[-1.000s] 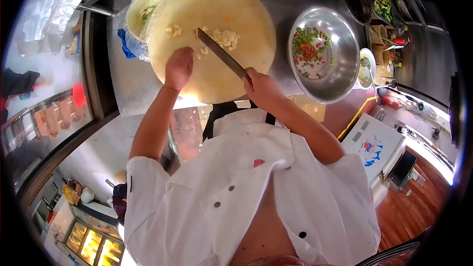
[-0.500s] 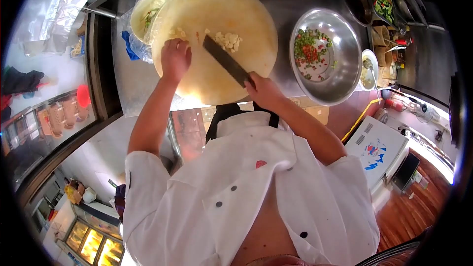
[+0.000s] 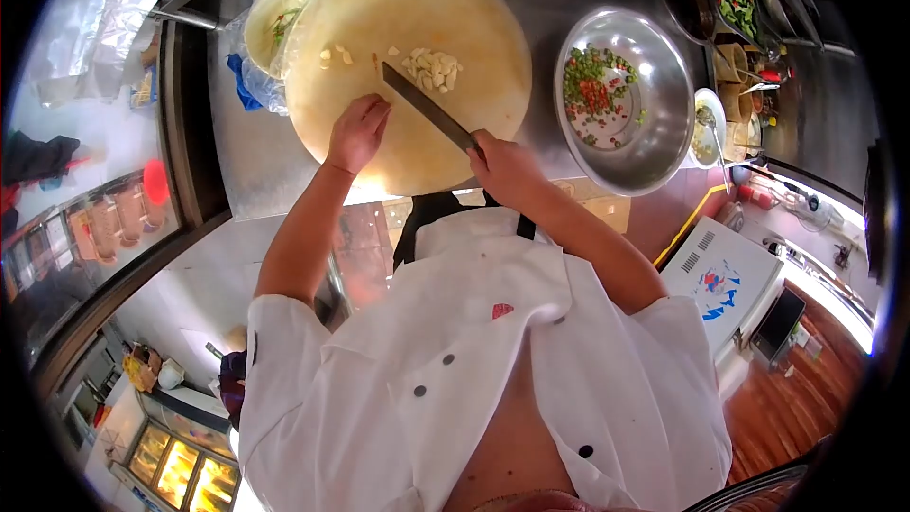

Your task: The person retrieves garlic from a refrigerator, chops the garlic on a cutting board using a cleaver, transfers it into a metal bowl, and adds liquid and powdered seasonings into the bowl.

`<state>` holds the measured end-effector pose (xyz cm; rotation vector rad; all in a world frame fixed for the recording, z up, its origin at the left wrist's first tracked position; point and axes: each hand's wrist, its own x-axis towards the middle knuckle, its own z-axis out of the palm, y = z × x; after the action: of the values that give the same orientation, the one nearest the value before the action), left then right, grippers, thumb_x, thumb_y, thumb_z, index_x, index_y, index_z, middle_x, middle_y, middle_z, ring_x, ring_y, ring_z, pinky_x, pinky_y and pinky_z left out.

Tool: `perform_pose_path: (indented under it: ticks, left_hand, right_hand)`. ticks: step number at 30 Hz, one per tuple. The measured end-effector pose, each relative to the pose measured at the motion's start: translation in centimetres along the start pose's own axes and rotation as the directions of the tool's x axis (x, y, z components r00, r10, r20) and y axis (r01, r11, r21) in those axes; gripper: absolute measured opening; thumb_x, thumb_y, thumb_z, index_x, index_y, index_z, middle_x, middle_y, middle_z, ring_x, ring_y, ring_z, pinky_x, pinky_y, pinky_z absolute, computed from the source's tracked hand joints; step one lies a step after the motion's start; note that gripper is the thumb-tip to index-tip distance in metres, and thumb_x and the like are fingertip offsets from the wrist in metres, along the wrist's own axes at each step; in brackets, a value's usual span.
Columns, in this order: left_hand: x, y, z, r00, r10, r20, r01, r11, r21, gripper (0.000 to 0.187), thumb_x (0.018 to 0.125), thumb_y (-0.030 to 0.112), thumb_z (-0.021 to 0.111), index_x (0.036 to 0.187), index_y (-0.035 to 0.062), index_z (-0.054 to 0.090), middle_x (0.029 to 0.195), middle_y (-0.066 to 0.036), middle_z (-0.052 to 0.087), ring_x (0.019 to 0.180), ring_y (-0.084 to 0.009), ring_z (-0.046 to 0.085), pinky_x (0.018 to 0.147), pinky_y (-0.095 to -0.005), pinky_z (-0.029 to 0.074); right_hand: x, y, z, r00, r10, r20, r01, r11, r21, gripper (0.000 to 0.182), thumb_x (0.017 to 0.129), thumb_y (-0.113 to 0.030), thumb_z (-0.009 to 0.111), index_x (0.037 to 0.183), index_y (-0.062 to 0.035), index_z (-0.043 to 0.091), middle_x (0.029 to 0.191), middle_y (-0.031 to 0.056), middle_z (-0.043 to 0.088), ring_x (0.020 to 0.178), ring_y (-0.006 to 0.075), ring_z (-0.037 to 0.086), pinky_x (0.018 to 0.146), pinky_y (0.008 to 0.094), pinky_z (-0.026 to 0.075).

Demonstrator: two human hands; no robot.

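Note:
My right hand (image 3: 504, 167) is wrapped round the handle of a cleaver (image 3: 427, 108). Its dark blade slants up and left over the round cutting board (image 3: 483, 19), seen nearly edge-on. Just beyond the blade lies a small heap of pale garlic cloves (image 3: 433, 68), some looking sliced. A few loose garlic pieces (image 3: 327, 58) sit on the left of the board. Over the board's near left part is my left hand (image 3: 358, 133), with fingers pinched together to the left of the blade. Whatever may be between those fingertips is too small to tell.
Right of the board stands a steel bowl (image 3: 664, 76) with chopped green and red chillies (image 3: 597, 85). A smaller bowl with a spoon (image 3: 706, 128) is beside it. At the board's left edge is a plastic-lined bowl (image 3: 270, 27) and a blue cloth or bag (image 3: 243, 82).
My left hand has come nearer to my body and slightly right, away from the loose garlic pieces. The cleaver has shifted slightly left and its blade shows narrower.

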<state>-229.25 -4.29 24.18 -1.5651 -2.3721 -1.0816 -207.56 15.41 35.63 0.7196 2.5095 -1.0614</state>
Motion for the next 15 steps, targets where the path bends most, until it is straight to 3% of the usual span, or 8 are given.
perform_pose_path:
  ticks: [10,15]
  left_hand:
    - [-0.4,-0.9,0.1,0.992,0.121,0.031,-0.124,0.988,0.087,0.019,0.085,-0.001,0.074,0.104,0.0046,0.074,0.106,-0.009,0.070,0.098,-0.0298,0.070,0.081,-0.0391,0.061]
    - [-0.5,-1.1,0.2,0.992,0.123,0.031,-0.125,0.988,0.086,0.023,0.085,-0.002,0.074,0.106,0.0048,0.073,0.107,-0.009,0.071,0.099,-0.0302,0.070,0.082,-0.0391,0.060]
  right_hand:
    - [-0.6,-1.5,-0.2,0.995,-0.060,0.074,0.068,0.991,-0.112,0.024,0.105,-0.024,0.051,0.116,-0.0039,0.058,0.093,0.0221,0.073,0.085,0.0460,0.071,0.075,0.0577,0.056]
    - [-0.7,-1.4,0.6,0.993,-0.119,0.001,0.118,0.983,-0.139,0.024,0.106,-0.025,0.051,0.118,-0.0053,0.057,0.090,0.0205,0.072,0.083,0.0445,0.072,0.074,0.0568,0.057]
